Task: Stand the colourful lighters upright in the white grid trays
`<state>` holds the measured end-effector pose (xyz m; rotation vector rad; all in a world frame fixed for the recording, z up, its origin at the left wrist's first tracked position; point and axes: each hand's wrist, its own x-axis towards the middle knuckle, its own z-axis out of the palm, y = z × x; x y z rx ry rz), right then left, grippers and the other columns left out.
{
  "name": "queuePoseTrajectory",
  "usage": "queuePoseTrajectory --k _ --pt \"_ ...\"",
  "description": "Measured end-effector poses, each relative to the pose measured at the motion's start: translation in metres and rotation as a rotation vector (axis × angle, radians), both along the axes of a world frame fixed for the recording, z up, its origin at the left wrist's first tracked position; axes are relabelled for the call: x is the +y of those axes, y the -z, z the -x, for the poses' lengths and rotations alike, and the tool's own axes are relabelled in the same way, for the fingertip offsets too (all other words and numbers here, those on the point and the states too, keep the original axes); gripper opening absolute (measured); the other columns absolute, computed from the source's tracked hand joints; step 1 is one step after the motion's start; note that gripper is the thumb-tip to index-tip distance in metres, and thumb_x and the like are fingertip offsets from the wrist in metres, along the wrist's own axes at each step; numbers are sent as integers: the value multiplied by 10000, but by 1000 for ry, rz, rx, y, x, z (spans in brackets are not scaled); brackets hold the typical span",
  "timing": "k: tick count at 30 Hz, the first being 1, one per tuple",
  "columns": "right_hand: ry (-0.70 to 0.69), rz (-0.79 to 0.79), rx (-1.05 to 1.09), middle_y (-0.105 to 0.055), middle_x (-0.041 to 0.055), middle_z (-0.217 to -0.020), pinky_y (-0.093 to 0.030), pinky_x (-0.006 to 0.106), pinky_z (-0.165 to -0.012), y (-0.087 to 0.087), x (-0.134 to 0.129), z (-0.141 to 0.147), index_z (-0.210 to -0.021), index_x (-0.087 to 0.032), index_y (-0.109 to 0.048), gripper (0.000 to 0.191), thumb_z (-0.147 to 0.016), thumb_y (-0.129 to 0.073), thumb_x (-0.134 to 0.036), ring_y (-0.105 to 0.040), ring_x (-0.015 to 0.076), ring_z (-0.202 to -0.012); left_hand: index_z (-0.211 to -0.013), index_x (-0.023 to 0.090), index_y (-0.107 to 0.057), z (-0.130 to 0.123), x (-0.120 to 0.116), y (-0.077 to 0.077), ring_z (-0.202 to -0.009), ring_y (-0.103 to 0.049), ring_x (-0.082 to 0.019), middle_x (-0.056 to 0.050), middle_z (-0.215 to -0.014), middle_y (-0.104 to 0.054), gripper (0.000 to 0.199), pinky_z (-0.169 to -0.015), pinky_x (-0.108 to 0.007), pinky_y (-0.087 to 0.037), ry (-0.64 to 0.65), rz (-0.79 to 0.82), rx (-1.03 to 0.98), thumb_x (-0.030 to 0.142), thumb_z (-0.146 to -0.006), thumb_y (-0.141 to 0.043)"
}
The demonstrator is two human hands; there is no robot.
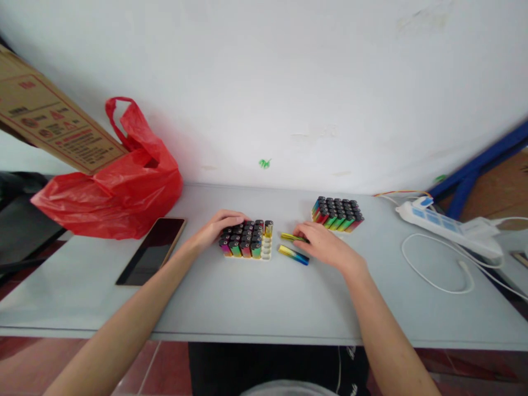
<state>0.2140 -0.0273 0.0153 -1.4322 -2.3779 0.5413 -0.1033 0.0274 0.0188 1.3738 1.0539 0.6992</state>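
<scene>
A white slotted tray (266, 254) holds several rows of lighters (243, 239) standing upright, with black tops and shiny gradient bodies. Its right-hand column has one lighter at the back and bare slots in front. My left hand (223, 224) is curled against the back left corner of this group, its fingertips partly hidden behind the black tops. Just right of the tray, my right hand (315, 239) has its fingers closed on a yellow lighter (287, 236) low over the table. A yellow-to-blue lighter (293, 254) lies loose on the table just in front of that hand.
A second block of upright lighters (337, 213) stands behind my right hand. On the left are a phone (150, 250), a red plastic bag (136, 187) and a cardboard box (53, 115). A white power strip (449, 228) with a looped cable (416, 283) lies on the right.
</scene>
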Motion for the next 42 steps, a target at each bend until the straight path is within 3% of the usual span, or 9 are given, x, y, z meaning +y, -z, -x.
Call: queuePoseTrajectory --k 5,9,14,19,22,24,30,38,42 --pt "55 -89 174 -725 54 -900 -435 305 -760 -7 3 11 -1146 -201 -700 217 -1053 -538 -312 -630 199 -786 -885 184 -827 1 1 2 -839 -712 -278 -62 -857 -806 430 -735 -321 -529 -27 15 12 563 -687 -789" --pt "204 -60 454 -604 -20 -697 -389 281 -640 -6 10 19 -1100 -205 -745 277 -977 -642 -431 -518 155 -616 -897 180 -826 0 2 0 -839 -711 -279 -67 -883 -808 447 -747 -328 -533 -1 -4 32 574 -691 -781" --pt "257 93 838 -532 -21 -697 -412 266 -596 1 15 32 -855 -194 -652 427 -927 -620 -614 -517 147 -654 -874 177 -819 -1 1 -3 -853 -701 -278 -69 -888 -804 426 -764 -329 -526 -6 -36 46 563 -698 -779" --pt "165 438 1074 -565 -33 -735 -482 258 -528 -2 8 48 -895 -244 -516 469 -912 -567 -710 -530 128 -576 -897 186 -819 0 1 -2 -853 -697 -270 -62 -903 -802 411 -758 -323 -521 21 -33 35 556 -725 -772" --pt "209 501 1042 -406 -91 -627 -297 205 -409 0 5 53 -910 -256 -495 459 -923 -547 -712 -326 87 -449 -912 193 -820 2 2 0 -846 -697 -257 -57 -903 -800 386 -757 -312 -518 40 -22 10 537 -743 -770" --pt "250 413 956 -375 -85 -613 -244 212 -421 3 5 55 -842 -245 -484 481 -945 -506 -713 -295 88 -466 -920 193 -819 2 2 1 -846 -699 -261 -58 -905 -799 388 -761 -317 -520 42 -19 12 535 -742 -768" --pt "278 25 658 -308 -54 -587 -249 268 -555 1 0 58 -609 -213 -353 582 -971 -526 -635 -334 110 -589 -901 185 -813 0 0 -3 -861 -696 -279 -69 -906 -799 423 -772 -332 -523 22 -34 46 566 -723 -764" --pt "339 -84 594 -295 -59 -562 -223 291 -572 2 -4 64 -599 -227 -336 415 -943 -500 -392 -324 113 -565 -916 186 -822 1 2 0 -887 -701 -282 -72 -934 -801 429 -792 -335 -529 19 -42 42 564 -721 -770" --pt "329 -97 589 -310 -62 -560 -241 287 -575 0 -6 66 -616 -229 -345 412 -949 -506 -409 -320 117 -561 -910 191 -819 2 2 0 -890 -703 -285 -69 -919 -799 413 -795 -337 -531 25 -42 48 559 -731 -762"
